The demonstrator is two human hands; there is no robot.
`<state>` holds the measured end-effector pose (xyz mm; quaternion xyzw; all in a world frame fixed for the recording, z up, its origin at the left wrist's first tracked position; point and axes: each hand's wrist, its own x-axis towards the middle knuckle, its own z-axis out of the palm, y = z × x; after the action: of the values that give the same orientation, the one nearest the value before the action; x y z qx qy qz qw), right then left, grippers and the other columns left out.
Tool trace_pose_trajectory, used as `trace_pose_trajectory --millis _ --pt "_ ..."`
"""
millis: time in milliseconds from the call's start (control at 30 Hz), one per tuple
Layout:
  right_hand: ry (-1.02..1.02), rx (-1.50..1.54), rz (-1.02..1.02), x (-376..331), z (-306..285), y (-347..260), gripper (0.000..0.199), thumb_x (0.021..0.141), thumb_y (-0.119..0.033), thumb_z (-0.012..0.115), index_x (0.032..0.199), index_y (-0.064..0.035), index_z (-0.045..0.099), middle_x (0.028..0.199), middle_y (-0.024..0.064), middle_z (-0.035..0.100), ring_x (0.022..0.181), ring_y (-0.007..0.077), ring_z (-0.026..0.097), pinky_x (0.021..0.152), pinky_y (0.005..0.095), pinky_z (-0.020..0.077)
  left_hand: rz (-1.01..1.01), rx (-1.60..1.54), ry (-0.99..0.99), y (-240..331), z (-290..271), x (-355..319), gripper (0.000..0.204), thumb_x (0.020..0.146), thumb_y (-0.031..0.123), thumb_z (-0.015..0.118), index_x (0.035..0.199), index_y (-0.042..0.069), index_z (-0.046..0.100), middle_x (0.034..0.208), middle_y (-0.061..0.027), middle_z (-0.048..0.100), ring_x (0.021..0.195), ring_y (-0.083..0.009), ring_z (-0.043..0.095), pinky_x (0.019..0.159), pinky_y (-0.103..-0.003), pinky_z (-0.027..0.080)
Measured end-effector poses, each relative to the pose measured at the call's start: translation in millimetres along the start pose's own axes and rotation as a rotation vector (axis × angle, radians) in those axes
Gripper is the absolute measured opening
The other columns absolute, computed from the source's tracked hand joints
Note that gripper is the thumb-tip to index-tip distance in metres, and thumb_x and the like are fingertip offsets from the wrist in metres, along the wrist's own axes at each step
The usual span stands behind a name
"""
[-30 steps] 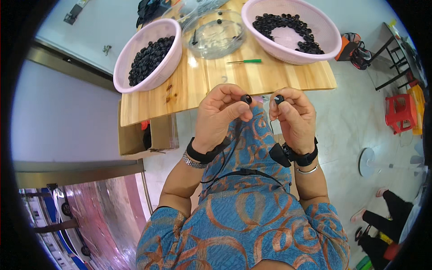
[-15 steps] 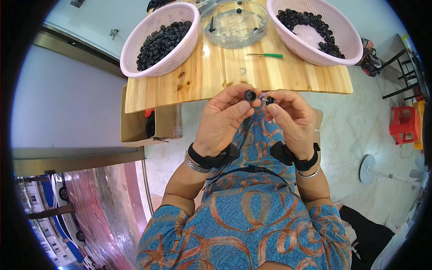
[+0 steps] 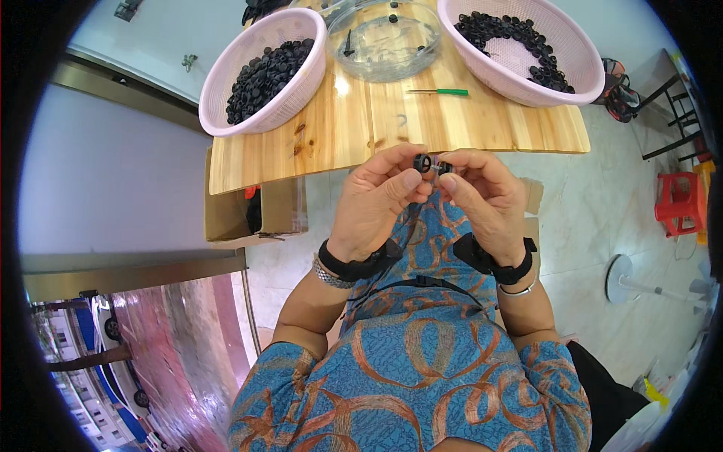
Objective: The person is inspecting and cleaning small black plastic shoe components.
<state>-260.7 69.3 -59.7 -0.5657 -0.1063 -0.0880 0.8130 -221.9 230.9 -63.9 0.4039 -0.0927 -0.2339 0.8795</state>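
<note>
One small black ring-like piece (image 3: 422,163) is pinched thumb-to-finger in the left hand (image 3: 370,202), one small black cylindrical piece (image 3: 446,168) likewise in the right hand (image 3: 489,194), both tilted inward, super close together, by the pale wooden tabletop (image 3: 354,124).

Bright light fills the room; white glare (image 3: 342,85) spots the wooden table (image 3: 350,128), well in from its near edge, which bows with fisheye distortion. Black vignetting rings the view. Just off that edge, the small black parts (image 3: 423,163) look slightly soft.
</note>
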Motion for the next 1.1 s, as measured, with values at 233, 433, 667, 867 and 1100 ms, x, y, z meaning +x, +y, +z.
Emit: trace_pose_trajectory --millis 233,433,667,867,1100 --pt "0.026 -0.02 -0.006 -1.8 1.1 -0.6 0.023 0.082 0.0 0.059 0.105 0.0038 0.055 0.092 0.005 0.061 0.079 0.007 0.055 0.071 0.0196 0.0439 -0.039 -0.058 -0.021 -1.4 -2.3 0.3 0.027 0.087 0.005 0.054 0.113 0.0 0.052 0.095 -0.0111 0.062 0.08 -0.0139 0.061 0.07 -0.023 0.052" --pt "0.042 -0.054 0.002 -2.4 2.9 -2.6 0.021 0.082 -0.003 0.061 0.102 0.003 0.057 0.085 0.0035 0.061 0.076 0.0066 0.055 0.066 0.019 0.0442 -0.078 -0.171 -0.022 -2.7 -2.1 0.1 0.025 0.088 0.005 0.052 0.112 -0.001 0.052 0.096 -0.0114 0.061 0.08 -0.0143 0.061 0.07 -0.023 0.052" --pt "0.037 -0.185 -0.027 -2.0 4.2 -7.8 0.016 0.081 -0.004 0.061 0.096 0.0023 0.058 0.075 0.0026 0.059 0.064 0.0059 0.054 0.055 0.0181 0.0431 -0.097 -0.187 -0.057 -0.6 0.1 0.3 0.025 0.087 0.005 0.053 0.112 -0.001 0.052 0.092 -0.0088 0.06 0.076 -0.0126 0.057 0.068 -0.022 0.049" --pt "0.031 -0.384 -0.156 -0.7 4.9 -8.8 0.015 0.081 -0.005 0.061 0.094 0.0014 0.059 0.072 0.0034 0.058 0.057 0.0068 0.054 0.05 0.0187 0.0417 -0.053 -0.083 -0.081 -1.5 -1.6 -0.8 0.025 0.086 0.004 0.055 0.11 0.0 0.053 0.092 -0.0072 0.06 0.076 -0.012 0.057 0.068 -0.022 0.049" --pt "0.033 -0.554 -0.251 -1.7 3.8 -9.3 0.015 0.079 -0.006 0.062 0.092 -0.0003 0.06 0.073 0.0049 0.058 0.057 0.0105 0.055 0.052 0.0222 0.0415 -0.037 0.002 -0.03 -0.4 1.3 -2.8 0.024 0.085 0.003 0.056 0.108 0.0 0.054 0.089 -0.0068 0.061 0.076 -0.0124 0.059 0.067 -0.022 0.049"
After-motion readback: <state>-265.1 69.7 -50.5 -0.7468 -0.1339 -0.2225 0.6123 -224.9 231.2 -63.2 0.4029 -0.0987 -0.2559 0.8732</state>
